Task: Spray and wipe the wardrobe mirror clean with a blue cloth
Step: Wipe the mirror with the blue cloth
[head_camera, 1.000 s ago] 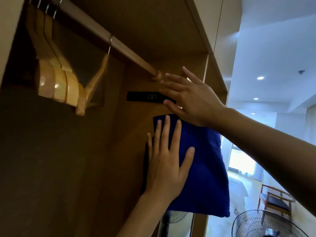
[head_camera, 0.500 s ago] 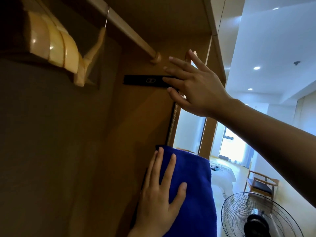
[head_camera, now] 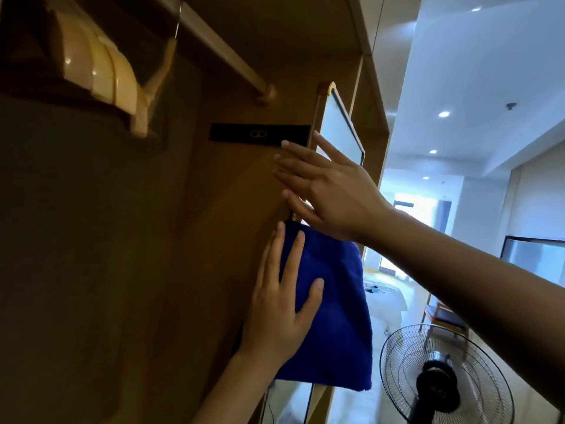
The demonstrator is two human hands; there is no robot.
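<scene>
My left grip lies flat, fingers straight and slightly spread, pressing the blue cloth against the mirror. My right grip is spread wide at twelve o'clock from the cloth, holding nothing, its fingers across the mirror's edge just above the cloth's top. The mirror's bare upper part shows at one o'clock. Wooden hangers hang at ten o'clock; a standing fan sits at four o'clock.
</scene>
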